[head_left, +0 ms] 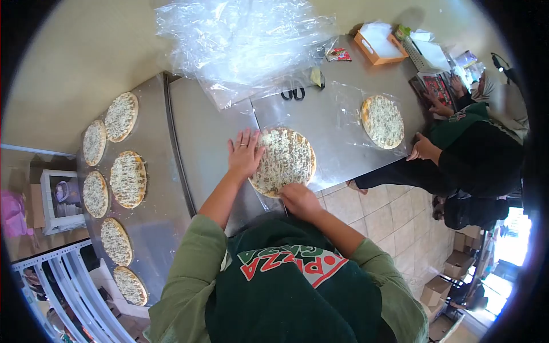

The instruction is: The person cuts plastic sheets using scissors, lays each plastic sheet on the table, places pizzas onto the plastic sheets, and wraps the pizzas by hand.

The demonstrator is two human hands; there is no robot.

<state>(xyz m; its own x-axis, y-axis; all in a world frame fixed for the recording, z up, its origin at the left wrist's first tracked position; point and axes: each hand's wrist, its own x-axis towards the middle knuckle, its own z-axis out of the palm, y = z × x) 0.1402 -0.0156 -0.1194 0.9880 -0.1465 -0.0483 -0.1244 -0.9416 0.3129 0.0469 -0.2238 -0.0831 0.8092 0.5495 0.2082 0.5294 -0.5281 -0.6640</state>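
In front of me a round pizza topped with grated white cheese lies on the steel table. My left hand rests flat by its left edge, fingers stretched out and fingertips near the crust. At the pizza's near edge, my right hand is closed, its fingers curled under; what they pinch is hidden. Shiny clear plastic shows beside the pizza near the right hand. Further right, another pizza lies on or in a clear plastic bag.
A heap of clear plastic bags covers the table's back, with black-handled scissors beside it. Several pizzas lie on the left steel table. An orange tray stands at back right. A co-worker stands right.
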